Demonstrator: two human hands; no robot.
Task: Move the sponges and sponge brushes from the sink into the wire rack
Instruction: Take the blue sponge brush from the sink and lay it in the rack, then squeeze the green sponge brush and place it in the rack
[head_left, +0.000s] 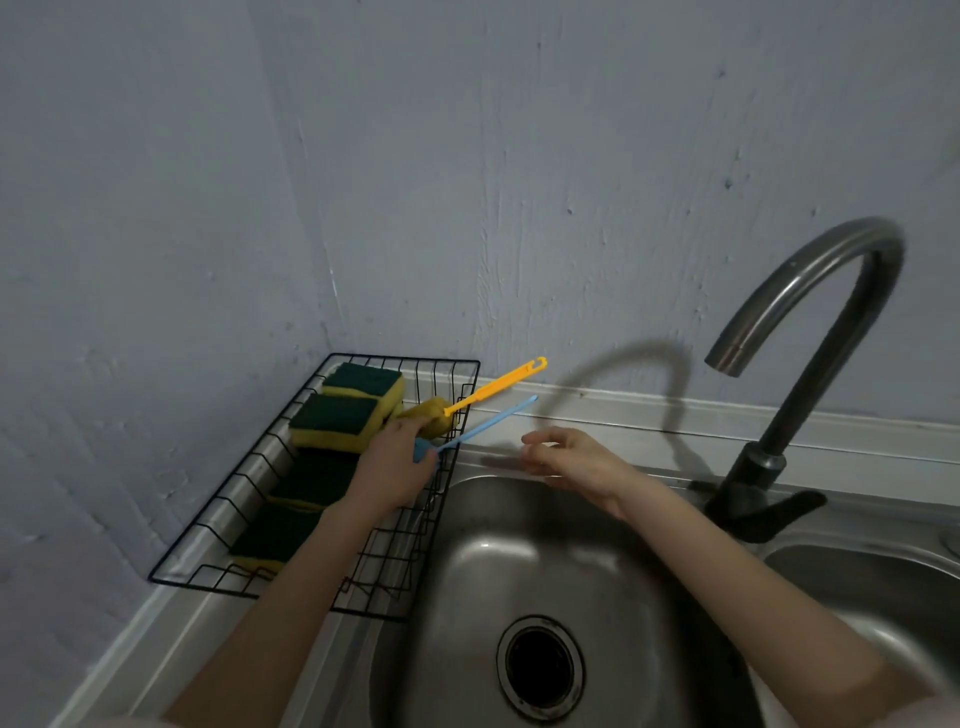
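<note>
Two bare forearms, no sleeves visible. Left hand (395, 462), right hand (576, 460): no gloves, rings, watch or bands.

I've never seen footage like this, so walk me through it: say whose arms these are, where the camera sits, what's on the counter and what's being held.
There is no machine: these are a person's two bare arms, filmed by one camera worn on the head, looking down. The left hand reaches into a black wire rack beside the sink, at the heads of a yellow sponge brush and a blue sponge brush, whose handles stick out over the rack's edge. Whether it grips them is hard to tell. Four green-and-yellow sponges lie in the rack. The right hand hangs open and empty over the sink, near the faucet. The basin looks empty.
</note>
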